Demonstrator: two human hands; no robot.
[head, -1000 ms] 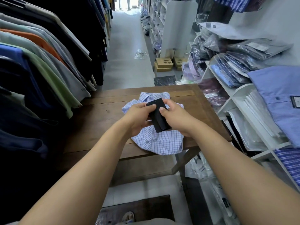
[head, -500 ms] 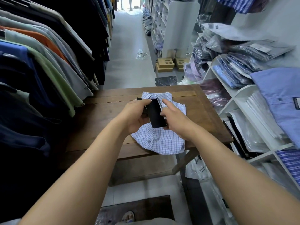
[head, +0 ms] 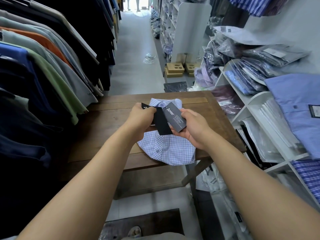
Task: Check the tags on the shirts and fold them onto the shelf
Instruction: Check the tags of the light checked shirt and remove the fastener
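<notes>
1. Shop aisle: a rack (head: 52,58) of hung clothes runs along our left, a white shelf (head: 259,99) packed with bagged stock along our right, and a wooden table (head: 107,129) stands across the aisle before us.
2. On the table lies the shirt (head: 169,149), checked and folded, collar away from us, its near edge drooping just over the table's edge.
3. We hold its tags raised above it and fanned apart, we judge so that each face can be read. The grey tag (head: 174,118) shows its print upward, and the black tag (head: 162,123) slants beside it.
4. Our left hand (head: 142,118) has its fingers curled, pinching a small tag (head: 144,106). The black tag's top reaches that pinch, but we cannot tell whether it is gripped too.
5. Our right hand (head: 194,129) cradles the grey tag, fingers curled beneath and thumb clamped on its right edge.
6. By our reckoning we are mid-check, and the shirt is not yet on the shelf.
</notes>
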